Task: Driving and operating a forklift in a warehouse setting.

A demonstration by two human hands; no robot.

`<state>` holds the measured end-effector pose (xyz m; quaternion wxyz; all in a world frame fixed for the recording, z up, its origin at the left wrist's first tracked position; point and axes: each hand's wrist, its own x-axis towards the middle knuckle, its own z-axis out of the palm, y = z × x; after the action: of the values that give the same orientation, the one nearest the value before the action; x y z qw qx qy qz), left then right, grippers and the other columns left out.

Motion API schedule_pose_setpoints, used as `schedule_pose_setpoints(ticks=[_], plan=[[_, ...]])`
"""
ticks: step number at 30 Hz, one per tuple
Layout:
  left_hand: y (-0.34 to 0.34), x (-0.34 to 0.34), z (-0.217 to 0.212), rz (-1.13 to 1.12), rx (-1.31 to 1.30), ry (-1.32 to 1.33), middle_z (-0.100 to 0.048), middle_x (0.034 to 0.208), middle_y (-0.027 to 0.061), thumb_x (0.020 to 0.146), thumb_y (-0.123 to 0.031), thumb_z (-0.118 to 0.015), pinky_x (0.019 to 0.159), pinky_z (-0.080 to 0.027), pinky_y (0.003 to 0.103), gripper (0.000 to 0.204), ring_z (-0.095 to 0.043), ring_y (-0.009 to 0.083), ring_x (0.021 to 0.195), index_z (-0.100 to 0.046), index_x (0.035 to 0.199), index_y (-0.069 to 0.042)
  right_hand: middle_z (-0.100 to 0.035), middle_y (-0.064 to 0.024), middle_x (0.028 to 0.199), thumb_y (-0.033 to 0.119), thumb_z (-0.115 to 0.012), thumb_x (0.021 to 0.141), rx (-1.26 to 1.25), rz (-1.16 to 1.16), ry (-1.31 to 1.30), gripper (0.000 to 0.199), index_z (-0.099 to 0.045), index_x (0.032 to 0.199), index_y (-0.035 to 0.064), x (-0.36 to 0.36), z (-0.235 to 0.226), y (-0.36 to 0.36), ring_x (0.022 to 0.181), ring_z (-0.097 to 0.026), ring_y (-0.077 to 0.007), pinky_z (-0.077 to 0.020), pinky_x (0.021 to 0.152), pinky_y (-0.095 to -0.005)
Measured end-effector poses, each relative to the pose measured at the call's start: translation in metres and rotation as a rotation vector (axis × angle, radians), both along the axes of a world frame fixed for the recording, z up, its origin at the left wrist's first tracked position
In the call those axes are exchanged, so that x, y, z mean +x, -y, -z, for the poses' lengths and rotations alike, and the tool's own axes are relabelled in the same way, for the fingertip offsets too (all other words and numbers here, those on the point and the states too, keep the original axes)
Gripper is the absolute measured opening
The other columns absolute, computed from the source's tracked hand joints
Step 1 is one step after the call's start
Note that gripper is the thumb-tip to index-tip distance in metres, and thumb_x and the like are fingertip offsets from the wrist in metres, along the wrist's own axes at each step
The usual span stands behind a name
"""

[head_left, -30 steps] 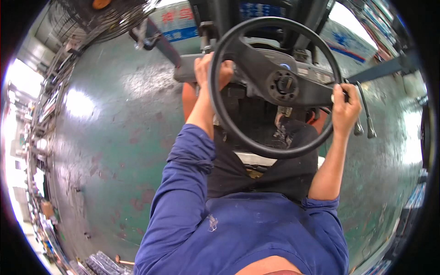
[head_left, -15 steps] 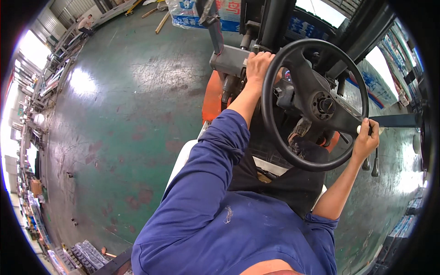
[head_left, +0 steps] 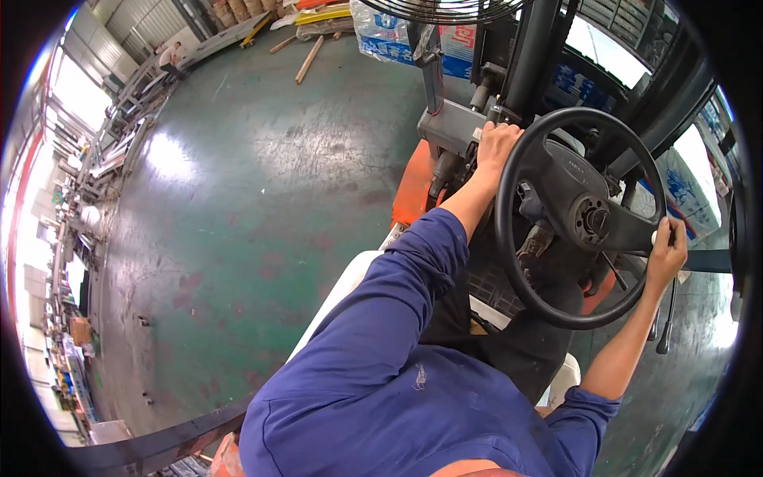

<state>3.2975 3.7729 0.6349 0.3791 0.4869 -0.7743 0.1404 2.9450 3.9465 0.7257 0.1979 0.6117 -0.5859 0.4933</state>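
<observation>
A black steering wheel [head_left: 509,258] of a forklift stands in front of me, tilted, with a round hub in its middle. My right hand [head_left: 668,253] grips its right side, fingers closed beside a small white knob [head_left: 654,238]. Beyond the wheel's left edge, my left hand [head_left: 498,149] curls over the front console next to a grey housing [head_left: 449,127]. The rim partly covers its fingers, and what lies under them is hidden. Below the wheel, one shoe [head_left: 536,241] shows near the pedals.
Black mast posts [head_left: 531,60] rise ahead, with plastic-wrapped blue and white packages [head_left: 385,32] beyond. Levers with dark knobs [head_left: 664,342] stand at right. Wooden strips [head_left: 310,60] lie on the green floor [head_left: 262,238]. A person [head_left: 170,60] bends by racks at far left.
The whole view has shifted, so wheel, hands and floor sit farther right and lower. A wire fan cage now shows at the top. Both hands keep their places.
</observation>
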Motion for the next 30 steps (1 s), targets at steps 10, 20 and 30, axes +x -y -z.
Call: schedule_pose_setpoints(ticks=[10,20,30], plan=[[0.070,0.029,0.037,0.084,0.078,-0.197,-0.069,0.070,0.0109,0.090,-0.021,-0.062,0.068,-0.043,0.045,0.021,-0.068,0.0302,0.068,-0.066,0.071,-0.013,-0.072,-0.0141,0.089,0.035,-0.064,0.096,0.123,0.069,-0.062,0.027,-0.071,0.098,0.0093,0.122,-0.055,0.205,0.085,-0.071,-0.0337,-0.0524,0.077,-0.0382],[0.129,0.069,0.072,0.300,0.013,-0.255,-0.064,0.078,0.0077,0.083,-0.027,-0.066,0.069,-0.037,0.043,0.014,-0.064,0.0253,0.073,-0.068,0.082,-0.013,-0.060,-0.0167,0.076,0.017,-0.068,0.084,0.170,-0.531,-0.240,0.018,-0.060,0.076,0.0020,0.322,-0.010,0.257,0.074,-0.061,-0.0374,-0.0475,0.066,-0.0462],[0.189,0.111,0.107,0.262,0.047,-0.245,-0.061,0.080,0.0061,0.082,-0.025,-0.067,0.069,-0.038,0.042,0.014,-0.061,0.0250,0.073,-0.067,0.086,-0.011,-0.059,-0.0094,0.078,0.001,-0.072,0.081,0.191,-0.220,0.049,0.012,-0.060,0.081,0.0017,0.294,0.071,0.117,0.070,-0.057,-0.0262,-0.0461,0.065,-0.0370]])
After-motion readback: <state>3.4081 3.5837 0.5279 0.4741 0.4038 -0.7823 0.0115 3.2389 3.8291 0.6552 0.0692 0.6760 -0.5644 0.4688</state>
